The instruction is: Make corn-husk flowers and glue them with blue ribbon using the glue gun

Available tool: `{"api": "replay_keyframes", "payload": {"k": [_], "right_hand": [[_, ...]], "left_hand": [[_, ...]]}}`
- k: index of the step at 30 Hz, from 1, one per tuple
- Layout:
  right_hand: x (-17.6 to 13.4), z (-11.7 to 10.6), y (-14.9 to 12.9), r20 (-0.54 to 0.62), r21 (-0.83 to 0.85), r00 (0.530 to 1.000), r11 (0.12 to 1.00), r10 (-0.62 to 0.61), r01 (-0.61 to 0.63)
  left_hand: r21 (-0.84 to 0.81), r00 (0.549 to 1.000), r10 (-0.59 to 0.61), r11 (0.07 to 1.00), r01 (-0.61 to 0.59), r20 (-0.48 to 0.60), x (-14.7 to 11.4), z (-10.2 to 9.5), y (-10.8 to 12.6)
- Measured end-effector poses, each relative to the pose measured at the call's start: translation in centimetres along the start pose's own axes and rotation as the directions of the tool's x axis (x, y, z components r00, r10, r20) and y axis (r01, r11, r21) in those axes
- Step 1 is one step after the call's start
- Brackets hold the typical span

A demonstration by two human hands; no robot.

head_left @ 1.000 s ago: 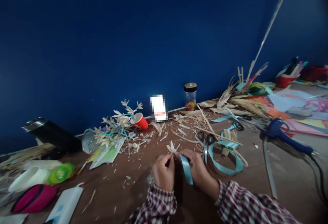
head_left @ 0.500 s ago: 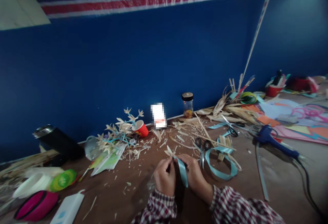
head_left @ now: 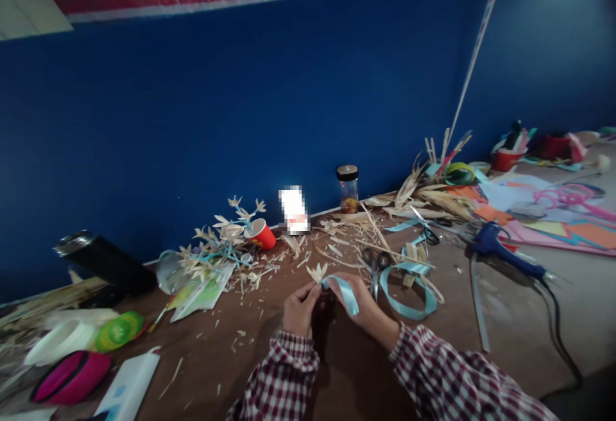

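Head camera shows me the left hand [head_left: 299, 310] pinching the pale flower [head_left: 317, 272] at its base, over the bench [head_left: 212, 369]; the right hand [head_left: 366, 309] has its grip closed on the light-blue ribbon [head_left: 347, 294] beside it, its fingertips partly hidden. I judge the petals done: they stand spread, gathered at the base. The ribbon meets that base, but its free end lies loose across the right hand, so I take that length as not yet wound on. Similar flowers [head_left: 214, 251] on blue stems lie bunched by a tilted red cup [head_left: 261, 235], apparently made up already. Littered with pale scraps [head_left: 255, 276], the brown bench also carries scissors [head_left: 374, 280] and a blue glue gun [head_left: 491, 240]. Behind it rises a blue partition [head_left: 289, 100], a lidded jar [head_left: 348, 193] near its foot.
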State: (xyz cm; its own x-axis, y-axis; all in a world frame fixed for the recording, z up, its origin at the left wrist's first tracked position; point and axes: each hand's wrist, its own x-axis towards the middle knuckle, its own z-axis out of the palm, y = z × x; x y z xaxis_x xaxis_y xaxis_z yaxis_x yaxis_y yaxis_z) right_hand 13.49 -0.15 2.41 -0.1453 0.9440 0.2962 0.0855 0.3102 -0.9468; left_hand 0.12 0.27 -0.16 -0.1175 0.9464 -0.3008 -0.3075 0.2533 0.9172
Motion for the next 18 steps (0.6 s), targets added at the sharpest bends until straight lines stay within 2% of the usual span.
{"api": "replay_keyframes", "payload": {"k": [3, 6, 13, 18], "right_hand": [[0.0, 0.1, 0.3, 0.021, -0.012, 1.0, 1.0, -0.013, 0.013], [0.0, 0.3, 0.5, 0.03, 0.045, 0.999, 0.999, 0.019, -0.02], [0.0, 0.8, 0.9, 0.089, 0.185, 0.992, 0.977, 0.088, -0.104], [-0.1, 0.7, 1.2, 0.041, 0.058, 0.998, 0.997, 0.048, -0.05]], "left_hand": [[0.042, 0.998, 0.055, 0.998, -0.055, 0.008, 0.0, -0.1, 0.2], [0.127, 0.992, 0.125, 0.984, -0.122, -0.015, -0.1, -0.2, 0.5], [0.266, 0.985, 0.169, 0.951, -0.158, -0.019, 0.4, -0.6, -0.2], [0.325, 0.976, 0.217, 0.926, -0.194, -0.036, 0.3, -0.5, -0.1]]}}
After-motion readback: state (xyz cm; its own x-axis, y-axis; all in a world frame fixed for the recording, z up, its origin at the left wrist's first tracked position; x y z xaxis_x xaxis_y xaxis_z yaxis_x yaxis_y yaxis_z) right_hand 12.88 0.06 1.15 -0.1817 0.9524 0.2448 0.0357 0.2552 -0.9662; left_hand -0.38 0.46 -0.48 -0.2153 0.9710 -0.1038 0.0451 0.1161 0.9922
